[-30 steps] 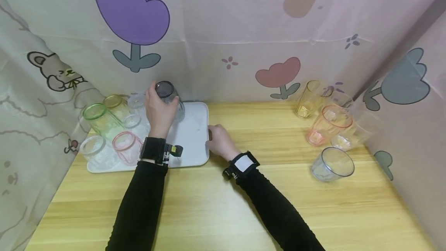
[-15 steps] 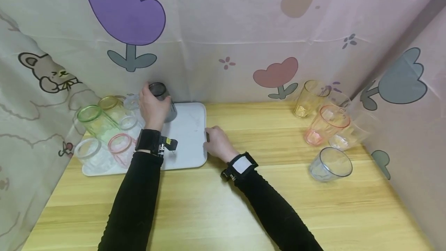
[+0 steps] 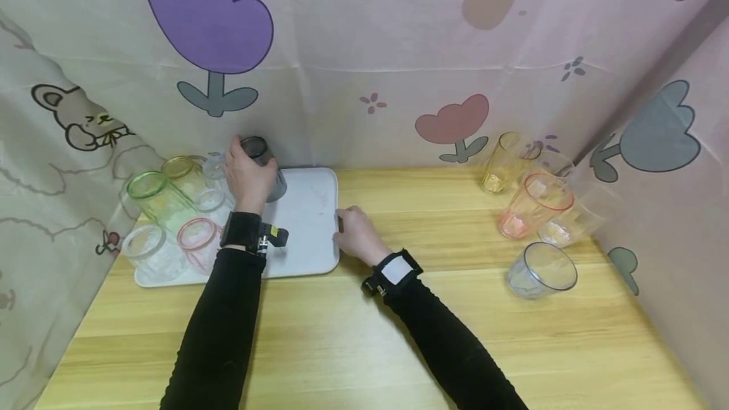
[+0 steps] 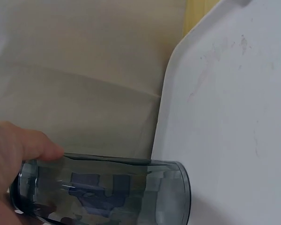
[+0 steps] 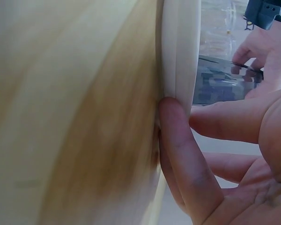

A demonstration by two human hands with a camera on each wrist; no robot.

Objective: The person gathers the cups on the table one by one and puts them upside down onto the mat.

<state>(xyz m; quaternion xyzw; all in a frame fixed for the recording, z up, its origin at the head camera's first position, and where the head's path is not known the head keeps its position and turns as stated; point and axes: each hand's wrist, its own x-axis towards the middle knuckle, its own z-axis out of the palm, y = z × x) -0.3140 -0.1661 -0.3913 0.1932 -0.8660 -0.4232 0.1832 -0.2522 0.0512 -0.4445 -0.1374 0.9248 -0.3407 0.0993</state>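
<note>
Grey tumbler: lowered toward the back of the white tray.
Your left hand (image 3: pixel 246 176) grips the grey tumbler (image 3: pixel 263 166), fingers wrapped round its wall; since a second ago it has dropped from a raised tilt to sit low at the white tray (image 3: pixel 307 220) far edge, beside the green glass (image 3: pixel 154 198) and pink glass (image 3: pixel 196 242). Your right hand (image 3: pixel 355 233) keeps pinching the tray's right rim, steadying it. Judged: placement nearly complete.

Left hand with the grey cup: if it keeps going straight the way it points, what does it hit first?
Probably the curtain backdrop. The left hand, gripping the grey cup, points away over the white tray's far edge, nothing showing between. Depth is unclear.
</note>
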